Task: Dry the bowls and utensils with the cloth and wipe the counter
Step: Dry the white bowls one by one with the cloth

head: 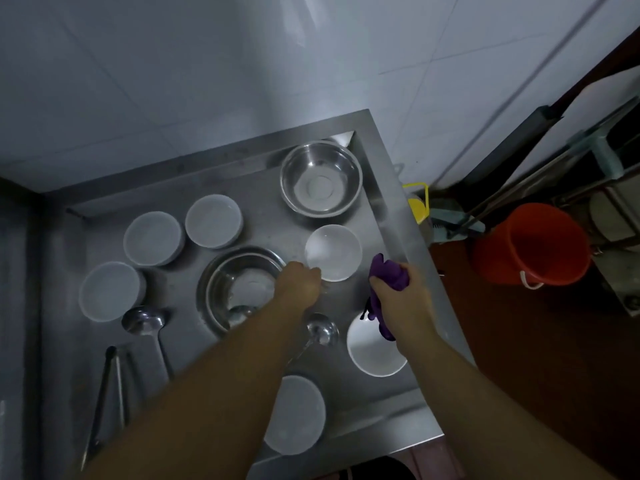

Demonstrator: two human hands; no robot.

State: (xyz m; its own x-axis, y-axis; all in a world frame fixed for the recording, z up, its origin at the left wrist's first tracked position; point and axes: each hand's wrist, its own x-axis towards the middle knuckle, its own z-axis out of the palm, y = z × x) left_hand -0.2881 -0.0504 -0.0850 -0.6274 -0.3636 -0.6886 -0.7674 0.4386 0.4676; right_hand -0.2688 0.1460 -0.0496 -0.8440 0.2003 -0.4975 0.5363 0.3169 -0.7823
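left arm (207, 386) hides steel bowl (239, 289) partly

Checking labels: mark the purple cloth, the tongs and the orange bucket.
purple cloth (389, 273): head view, bunched part above the right hand.
tongs (104, 403): head view, middle of the arms.
orange bucket (498, 258): head view, outer wall.

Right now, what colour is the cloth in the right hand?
Purple; the cloth shows best in the head view.
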